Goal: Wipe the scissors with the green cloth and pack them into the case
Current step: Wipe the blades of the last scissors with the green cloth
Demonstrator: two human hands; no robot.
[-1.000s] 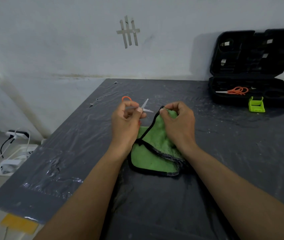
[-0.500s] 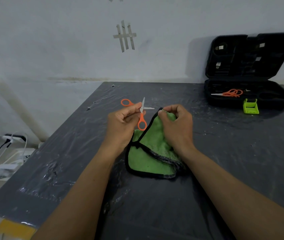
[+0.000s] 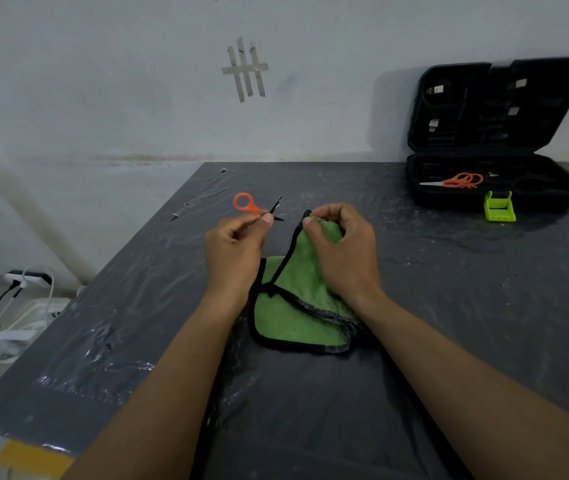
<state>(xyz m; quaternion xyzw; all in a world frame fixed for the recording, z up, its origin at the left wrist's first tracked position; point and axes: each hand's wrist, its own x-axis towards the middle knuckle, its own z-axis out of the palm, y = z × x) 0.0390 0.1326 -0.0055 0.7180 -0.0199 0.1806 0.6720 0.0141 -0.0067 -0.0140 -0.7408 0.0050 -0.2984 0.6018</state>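
Scissors [image 3: 256,211]: left hand [image 3: 234,251] pinches | green cloth [image 3: 296,306]: right hand [image 3: 341,251] grips | case [image 3: 449,201]: another pair [image 3: 454,181] inside

Left hand [image 3: 232,251] apparently twisted the scissors [image 3: 243,203] round.

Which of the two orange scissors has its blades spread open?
The scissors pinched in the left hand; the other pair, lying in the black case, has its blades together.
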